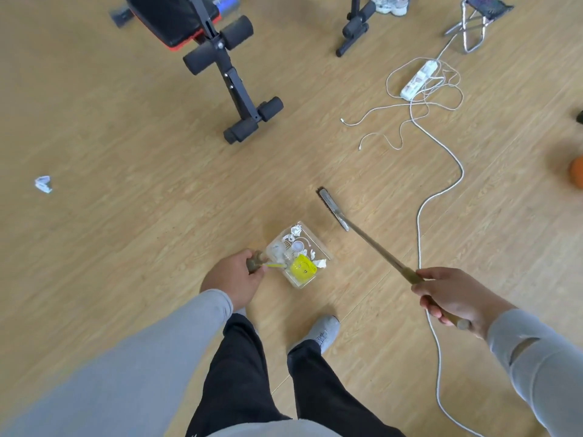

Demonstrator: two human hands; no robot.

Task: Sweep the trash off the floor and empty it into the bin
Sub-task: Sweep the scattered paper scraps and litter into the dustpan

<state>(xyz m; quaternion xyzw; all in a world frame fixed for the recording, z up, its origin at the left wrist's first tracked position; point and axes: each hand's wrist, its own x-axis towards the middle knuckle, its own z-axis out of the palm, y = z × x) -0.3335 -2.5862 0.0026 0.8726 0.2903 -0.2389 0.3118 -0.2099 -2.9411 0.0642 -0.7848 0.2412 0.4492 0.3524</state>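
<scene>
A: Biggest first?
B: Floor (126,137), pale wood-grain planks w/ a smooth matte look. At the top a black padded bench (220,58), steel frame, round foam rollers, red trim on the seat edge. A second black stand (355,26) is right of it.

A: And the right side?
B: A small folding stool (476,23) w/ metal legs and a dark fabric seat. Just below it a white power strip (419,80), flat and oblong, w/ thin white cables (419,121) looped round it. A thicker white cord (441,200) snakes down past the right hand (454,298).

A: Task stuff?
B: Broom (372,244): long thin stick, tan grip, narrow dark bristle head on the floor, just right of the dustpan (321,247). Right hand's fingers are wrapped round the grip end. The dustpan is clear plastic, boxy, in front of the feet. Left hand (233,275) grips its dull green handle (255,263).

A: What's in it?
B: Crumpled white paper bits (295,231), a round yellow plastic piece (303,268) and a small white disc.

A: Any left out?
B: One crumpled white scrap (43,184), far left, well apart from the pan.

A: Clothes?
B: Grey knit sleeves, black trousers, grey shoe (325,331).
</scene>
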